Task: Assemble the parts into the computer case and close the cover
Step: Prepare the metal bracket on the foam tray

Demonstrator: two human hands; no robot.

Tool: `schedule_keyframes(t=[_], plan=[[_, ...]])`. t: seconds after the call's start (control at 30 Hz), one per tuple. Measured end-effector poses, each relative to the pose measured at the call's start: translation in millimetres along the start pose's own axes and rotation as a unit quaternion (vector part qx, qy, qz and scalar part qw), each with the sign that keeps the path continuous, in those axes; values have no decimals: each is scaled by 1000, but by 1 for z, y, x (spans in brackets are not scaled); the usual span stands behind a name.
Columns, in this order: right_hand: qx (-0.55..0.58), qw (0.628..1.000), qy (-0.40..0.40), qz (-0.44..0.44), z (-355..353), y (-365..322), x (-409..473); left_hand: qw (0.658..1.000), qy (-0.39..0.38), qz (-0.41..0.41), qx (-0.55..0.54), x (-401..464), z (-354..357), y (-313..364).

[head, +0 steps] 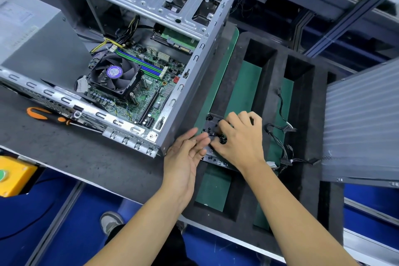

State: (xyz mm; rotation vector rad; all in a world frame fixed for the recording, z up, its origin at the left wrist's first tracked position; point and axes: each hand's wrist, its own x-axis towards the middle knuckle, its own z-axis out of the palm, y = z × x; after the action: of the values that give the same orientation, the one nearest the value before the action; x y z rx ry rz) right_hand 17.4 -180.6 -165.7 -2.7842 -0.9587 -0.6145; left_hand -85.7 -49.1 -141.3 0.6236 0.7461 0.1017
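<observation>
Right hand (238,136) curls its fingers around the black bracket (212,124) in the foam tray (241,49); left hand (186,153), fingers straight, steadies its edge, probably for lifting toward the case (200,54).

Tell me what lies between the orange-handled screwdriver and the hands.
In the head view, the open computer case's front corner sits between the screwdriver and the hands.

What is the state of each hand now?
Left hand: open, straight fingers touching the black bracket.
Right hand: fingers curled, gripping the black bracket.
</observation>
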Motion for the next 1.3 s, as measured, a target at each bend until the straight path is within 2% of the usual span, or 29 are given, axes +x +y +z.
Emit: schedule_keyframes(t=[0.23, 0.43, 0.53, 0.63, 0.73, 0.93, 1.03, 1.17, 1.3], plan=[[80, 987, -77, 112, -9, -3, 5, 1000, 2, -11, -14, 2, 0, 0], [186, 959, -79, 196, -22, -3, 9, 999, 25, -36, -18, 2, 7, 6], [251, 933, -86, 242, -38, -8, 13, 997, 42, -65, 11, -4, 18, 14], [341, 883, -100, 307, -60, -14, 20, 992, 34, -107, 50, -14, 34, 27], [391, 866, -92, 298, -88, -23, 26, 988, 5, -129, 81, -30, 51, 43], [389, 873, -131, 263, -128, -45, 29, 975, -50, -114, 187, -59, 57, 70], [397, 860, -154, 281, -137, -60, 28, 961, -85, -108, 241, -69, 47, 76], [407, 839, -164, 321, -143, -85, 22, 949, -146, -141, 243, -77, 24, 92], [435, 811, -181, 347, -148, -114, 10, 914, -226, -178, 286, -82, -6, 108]])
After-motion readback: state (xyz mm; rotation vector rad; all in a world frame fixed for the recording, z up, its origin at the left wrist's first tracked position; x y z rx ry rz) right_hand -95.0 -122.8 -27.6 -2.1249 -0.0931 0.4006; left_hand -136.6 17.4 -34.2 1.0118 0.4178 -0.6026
